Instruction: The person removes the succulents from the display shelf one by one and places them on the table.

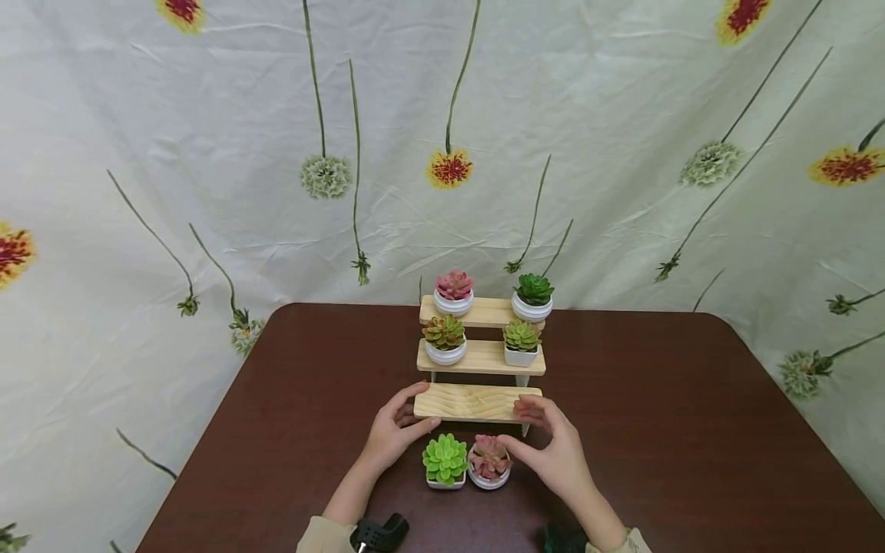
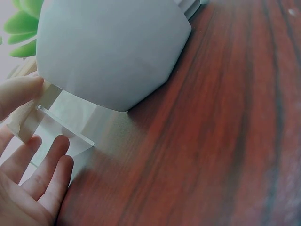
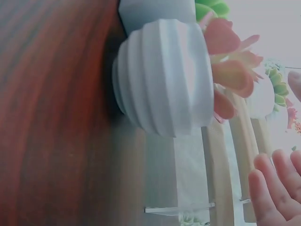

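Note:
A three-step wooden display stand (image 1: 477, 402) with clear supports stands at the table's back middle. My left hand (image 1: 392, 432) pinches the left end of its lowest step, thumb at the front edge; in the left wrist view the fingertips (image 2: 34, 140) touch the board from the other side. By the step's right end hovers my right hand (image 1: 553, 445), fingers extended and holding nothing. Between the hands, in front of the stand, sit a bright green succulent in a white square pot (image 1: 445, 461) and a pinkish-red succulent in a ribbed round white pot (image 3: 164, 80).
The top step carries a pink succulent (image 1: 454, 290) and a dark green one (image 1: 534, 293). On the middle step are a reddish-green succulent (image 1: 445, 338) and a light green one (image 1: 522, 341). A floral cloth (image 1: 263, 100) hangs behind the dark brown table (image 1: 290, 399).

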Demonstrator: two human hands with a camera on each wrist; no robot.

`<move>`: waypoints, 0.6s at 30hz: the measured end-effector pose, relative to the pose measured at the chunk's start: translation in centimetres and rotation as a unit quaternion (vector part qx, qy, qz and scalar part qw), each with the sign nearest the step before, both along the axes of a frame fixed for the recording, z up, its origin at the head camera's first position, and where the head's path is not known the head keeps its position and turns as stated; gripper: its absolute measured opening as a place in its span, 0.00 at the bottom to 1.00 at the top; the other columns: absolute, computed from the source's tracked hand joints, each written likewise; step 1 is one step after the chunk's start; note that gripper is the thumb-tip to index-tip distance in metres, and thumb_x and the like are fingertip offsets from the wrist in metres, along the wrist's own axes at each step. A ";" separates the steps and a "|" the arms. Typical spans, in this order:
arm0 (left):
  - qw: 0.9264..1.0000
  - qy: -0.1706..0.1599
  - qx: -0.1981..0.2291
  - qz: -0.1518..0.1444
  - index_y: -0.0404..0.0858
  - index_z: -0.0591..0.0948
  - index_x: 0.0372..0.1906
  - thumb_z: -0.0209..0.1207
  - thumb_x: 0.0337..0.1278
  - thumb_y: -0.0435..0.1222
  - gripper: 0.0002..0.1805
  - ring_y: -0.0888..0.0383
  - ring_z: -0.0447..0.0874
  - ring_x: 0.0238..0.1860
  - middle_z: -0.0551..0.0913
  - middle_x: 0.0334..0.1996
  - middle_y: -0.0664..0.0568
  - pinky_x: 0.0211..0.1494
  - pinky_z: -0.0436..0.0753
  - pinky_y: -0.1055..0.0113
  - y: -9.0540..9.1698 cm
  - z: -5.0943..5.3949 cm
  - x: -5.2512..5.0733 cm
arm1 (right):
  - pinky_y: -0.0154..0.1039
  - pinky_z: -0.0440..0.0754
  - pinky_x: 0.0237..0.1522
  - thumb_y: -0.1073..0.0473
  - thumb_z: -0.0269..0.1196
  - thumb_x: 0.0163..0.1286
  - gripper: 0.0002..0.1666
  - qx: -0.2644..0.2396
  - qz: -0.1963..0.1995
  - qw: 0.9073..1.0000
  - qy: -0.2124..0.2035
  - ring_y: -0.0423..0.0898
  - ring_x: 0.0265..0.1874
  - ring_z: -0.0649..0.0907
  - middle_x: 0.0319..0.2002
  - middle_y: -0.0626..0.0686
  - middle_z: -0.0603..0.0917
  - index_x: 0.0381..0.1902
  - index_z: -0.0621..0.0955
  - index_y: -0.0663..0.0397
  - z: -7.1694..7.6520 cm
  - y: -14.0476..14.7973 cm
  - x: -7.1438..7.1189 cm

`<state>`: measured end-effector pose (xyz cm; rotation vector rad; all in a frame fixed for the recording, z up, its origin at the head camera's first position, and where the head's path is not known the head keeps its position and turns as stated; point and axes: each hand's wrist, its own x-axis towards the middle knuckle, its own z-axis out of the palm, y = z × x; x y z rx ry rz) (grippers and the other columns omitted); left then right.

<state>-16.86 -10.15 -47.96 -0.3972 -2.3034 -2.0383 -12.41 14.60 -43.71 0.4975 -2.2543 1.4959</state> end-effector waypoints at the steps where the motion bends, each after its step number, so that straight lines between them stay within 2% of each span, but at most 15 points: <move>1: 1.000 0.000 0.000 0.000 0.31 0.73 0.59 0.67 0.48 0.26 0.30 0.58 0.79 0.38 0.71 0.60 0.39 0.45 0.81 0.63 0.0 0.0 0.0 | 0.49 0.80 0.43 0.73 0.75 0.42 0.33 -0.005 -0.004 1.000 -0.001 0.60 0.40 0.81 0.41 0.65 0.81 0.48 0.74 0.73 0.2 0.0 -0.1; 8: 1.000 0.004 0.000 -0.002 0.30 0.73 0.59 0.67 0.48 0.26 0.29 0.58 0.79 0.38 0.71 0.61 0.38 0.45 0.80 0.63 0.0 0.0 -0.1 | 0.47 0.79 0.46 0.74 0.73 0.45 0.30 -0.041 -0.053 0.998 -0.009 0.59 0.40 0.81 0.40 0.64 0.82 0.47 0.75 0.73 1.2 0.1 -1.1; 13: 1.000 -0.001 0.002 -0.001 0.30 0.73 0.59 0.66 0.48 0.26 0.29 0.58 0.79 0.39 0.70 0.61 0.39 0.44 0.80 0.64 0.0 0.0 0.0 | 0.43 0.79 0.45 0.74 0.73 0.46 0.29 -0.058 -0.075 0.995 0.015 0.60 0.39 0.81 0.40 0.64 0.82 0.47 0.75 0.73 1.1 0.4 -2.3; 17: 1.000 -0.005 0.001 0.001 0.31 0.73 0.59 0.67 0.48 0.26 0.29 0.58 0.79 0.39 0.71 0.61 0.40 0.45 0.80 0.63 0.0 0.0 0.0 | 0.45 0.80 0.44 0.76 0.72 0.46 0.29 -0.061 -0.086 0.994 0.034 0.62 0.38 0.81 0.40 0.66 0.81 0.47 0.74 0.76 1.3 0.5 -2.9; 18: 1.000 -0.005 0.000 0.002 0.31 0.73 0.59 0.67 0.48 0.26 0.29 0.58 0.79 0.39 0.71 0.61 0.40 0.45 0.80 0.63 0.0 0.0 0.0 | 0.47 0.79 0.44 0.76 0.72 0.46 0.29 -0.061 -0.086 0.994 0.037 0.64 0.38 0.81 0.40 0.68 0.81 0.47 0.74 0.78 1.7 0.4 -2.8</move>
